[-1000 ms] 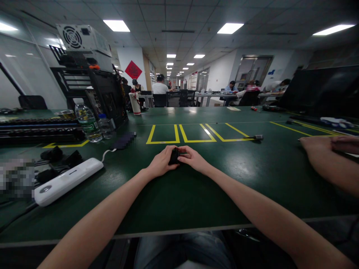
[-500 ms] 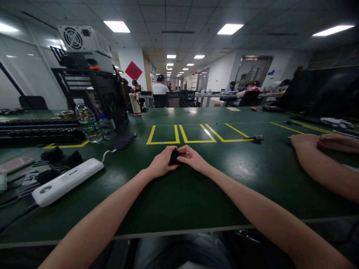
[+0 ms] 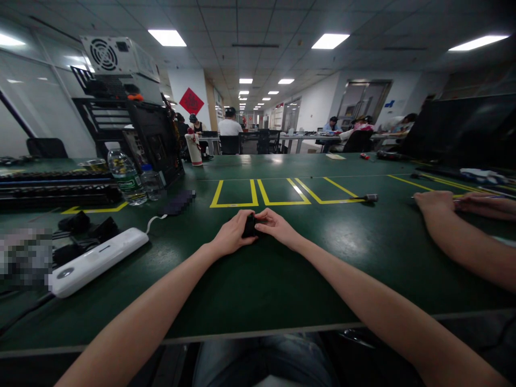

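A small black object [image 3: 249, 226] with a blocky shape is between my hands, just above or on the green table [image 3: 258, 290]; I cannot make out its kind. My left hand [image 3: 230, 234] is closed around its left side, thumb low and fingers over the top. From the right, the fingertips and thumb of my right hand [image 3: 276, 224] pinch its edge. Much of the object is covered by the fingers. Both forearms reach in from the near edge.
A white power strip [image 3: 100, 260] lies left, near black adapters [image 3: 102, 229]. Beyond stand water bottles [image 3: 128, 174] and an open computer case [image 3: 155, 140]. Yellow tape outlines [image 3: 234, 205] mark the table ahead. A dark cylindrical part [image 3: 371, 198] and another person's hands [image 3: 435, 204] are at right.
My hands and the black object look almost unchanged. The other person's hand at right has shifted slightly left.
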`<act>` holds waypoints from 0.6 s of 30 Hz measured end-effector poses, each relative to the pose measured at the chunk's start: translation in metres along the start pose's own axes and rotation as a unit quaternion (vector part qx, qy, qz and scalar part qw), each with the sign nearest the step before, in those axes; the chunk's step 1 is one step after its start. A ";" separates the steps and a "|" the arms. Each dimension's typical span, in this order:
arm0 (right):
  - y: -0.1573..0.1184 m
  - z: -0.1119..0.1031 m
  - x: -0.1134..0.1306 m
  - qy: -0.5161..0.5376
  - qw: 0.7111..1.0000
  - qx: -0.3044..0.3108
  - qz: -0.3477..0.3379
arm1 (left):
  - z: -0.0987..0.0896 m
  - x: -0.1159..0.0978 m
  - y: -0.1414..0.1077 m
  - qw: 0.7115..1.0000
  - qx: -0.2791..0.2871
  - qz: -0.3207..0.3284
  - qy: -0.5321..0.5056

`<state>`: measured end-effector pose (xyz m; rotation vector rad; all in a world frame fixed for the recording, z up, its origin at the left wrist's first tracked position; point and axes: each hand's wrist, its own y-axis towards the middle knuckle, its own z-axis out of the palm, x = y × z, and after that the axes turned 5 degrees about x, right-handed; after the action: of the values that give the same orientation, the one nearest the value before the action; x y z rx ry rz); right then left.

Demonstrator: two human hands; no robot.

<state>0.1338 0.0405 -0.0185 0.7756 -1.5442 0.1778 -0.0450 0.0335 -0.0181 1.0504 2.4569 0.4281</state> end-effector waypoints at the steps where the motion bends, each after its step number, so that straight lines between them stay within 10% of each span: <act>1: 0.000 0.000 0.000 -0.002 1.000 -0.003 -0.001 | 0.000 0.000 0.000 1.000 0.000 0.000 -0.001; 18: -0.004 0.001 0.002 -0.025 1.000 0.001 0.010 | -0.001 -0.001 0.000 1.000 0.004 -0.003 -0.005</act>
<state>0.1354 0.0366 -0.0179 0.7710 -1.5995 0.1763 -0.0444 0.0325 -0.0167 1.0451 2.4555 0.4102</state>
